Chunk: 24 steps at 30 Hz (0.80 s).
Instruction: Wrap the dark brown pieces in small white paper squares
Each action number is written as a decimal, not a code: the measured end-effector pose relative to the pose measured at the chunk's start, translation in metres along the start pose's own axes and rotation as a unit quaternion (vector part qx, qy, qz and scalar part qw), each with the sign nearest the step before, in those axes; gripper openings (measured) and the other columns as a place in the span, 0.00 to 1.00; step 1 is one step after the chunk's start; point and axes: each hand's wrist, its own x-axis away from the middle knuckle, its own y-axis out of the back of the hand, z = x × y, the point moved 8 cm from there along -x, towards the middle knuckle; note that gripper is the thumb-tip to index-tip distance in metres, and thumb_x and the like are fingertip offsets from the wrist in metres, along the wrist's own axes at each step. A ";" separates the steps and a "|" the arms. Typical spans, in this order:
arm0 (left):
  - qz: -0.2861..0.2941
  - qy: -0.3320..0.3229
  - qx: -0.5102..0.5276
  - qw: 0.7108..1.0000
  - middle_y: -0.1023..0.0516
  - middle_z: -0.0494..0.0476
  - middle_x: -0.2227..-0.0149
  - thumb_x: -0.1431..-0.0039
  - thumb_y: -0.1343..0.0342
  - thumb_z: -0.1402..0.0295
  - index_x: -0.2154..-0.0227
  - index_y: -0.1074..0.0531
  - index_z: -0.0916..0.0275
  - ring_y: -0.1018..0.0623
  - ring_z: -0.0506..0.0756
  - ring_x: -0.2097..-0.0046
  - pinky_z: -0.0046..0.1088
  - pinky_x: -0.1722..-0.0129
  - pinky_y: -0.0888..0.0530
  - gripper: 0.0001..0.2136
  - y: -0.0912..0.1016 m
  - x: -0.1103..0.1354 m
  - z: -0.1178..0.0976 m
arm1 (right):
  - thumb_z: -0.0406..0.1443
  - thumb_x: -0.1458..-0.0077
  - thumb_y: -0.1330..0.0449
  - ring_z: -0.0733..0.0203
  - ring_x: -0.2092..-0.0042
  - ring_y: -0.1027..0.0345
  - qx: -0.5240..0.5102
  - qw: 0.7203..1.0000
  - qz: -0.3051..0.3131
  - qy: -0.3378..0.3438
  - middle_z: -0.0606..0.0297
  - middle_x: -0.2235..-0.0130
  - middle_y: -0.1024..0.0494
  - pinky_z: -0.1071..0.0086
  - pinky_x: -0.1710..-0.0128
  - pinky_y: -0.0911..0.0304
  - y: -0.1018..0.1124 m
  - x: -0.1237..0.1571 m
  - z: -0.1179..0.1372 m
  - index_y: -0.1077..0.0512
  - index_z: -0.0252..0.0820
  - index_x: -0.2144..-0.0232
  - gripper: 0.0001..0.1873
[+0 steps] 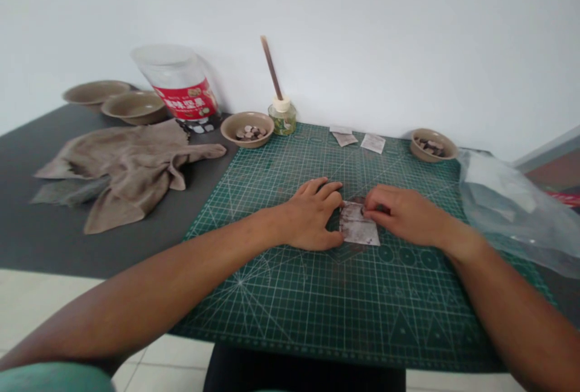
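A stained paper sachet point(359, 226) is held on a green cutting mat point(362, 319). Its left edge is touched by the left hand point(312, 214), fingers point(328, 197) curled together; its upper edge is pinched by the fingertips point(369, 212) of the right hand point(403, 214). Two paper sachets point(357, 141) lie beyond, between two tan bowls point(247, 144).

On the green cutting mat point(389, 313), one paper packet point(359, 226) is seen between one left hand point(312, 214) and one right hand point(403, 214). Three more packets point(373, 143) are counted along the mat's far edge, and two filled bowls point(247, 128) point(434, 145) are placed at its far corners. One glass bottle point(281, 119) with one wooden stick point(270, 66) is stood there too. Left of the mat, two further bowls point(96, 91) point(135, 107), one plastic jar point(179, 84) and one cloth point(122, 168) are counted; to its right, one plastic bag point(512, 205).
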 end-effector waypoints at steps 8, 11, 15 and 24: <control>0.006 -0.003 -0.001 1.000 0.49 0.65 0.29 0.41 0.46 0.48 0.41 0.37 0.61 0.53 0.71 0.28 0.52 0.32 0.49 0.30 0.001 0.000 -0.001 | 0.36 0.34 0.46 0.57 0.58 0.30 -0.001 1.000 -0.027 0.010 0.62 0.59 0.25 0.64 0.59 0.38 -0.003 -0.001 0.006 0.30 0.44 0.63 0.06; 0.008 -0.001 0.003 1.000 0.49 0.65 0.29 0.40 0.46 0.48 0.41 0.37 0.61 0.53 0.71 0.28 0.53 0.32 0.50 0.30 0.002 0.001 -0.001 | 0.36 0.35 0.44 0.59 0.61 0.31 0.006 1.000 -0.004 0.001 0.64 0.62 0.26 0.65 0.60 0.38 -0.003 0.002 0.002 0.30 0.43 0.65 0.06; 0.013 -0.011 0.002 1.000 0.49 0.66 0.29 0.40 0.46 0.49 0.42 0.37 0.63 0.53 0.71 0.28 0.52 0.32 0.50 0.30 0.001 0.001 -0.003 | 0.35 0.34 0.46 0.60 0.61 0.31 -0.021 0.998 0.033 0.044 0.64 0.60 0.26 0.67 0.61 0.38 -0.009 0.006 0.013 0.30 0.44 0.65 0.07; 0.013 -0.005 0.001 1.000 0.49 0.65 0.29 0.41 0.46 0.48 0.40 0.37 0.61 0.53 0.71 0.28 0.52 0.32 0.50 0.31 -0.001 0.001 -0.001 | 0.37 0.36 0.43 0.61 0.64 0.31 -0.045 0.996 0.059 0.039 0.66 0.64 0.25 0.67 0.64 0.39 -0.008 0.011 0.008 0.30 0.45 0.67 0.06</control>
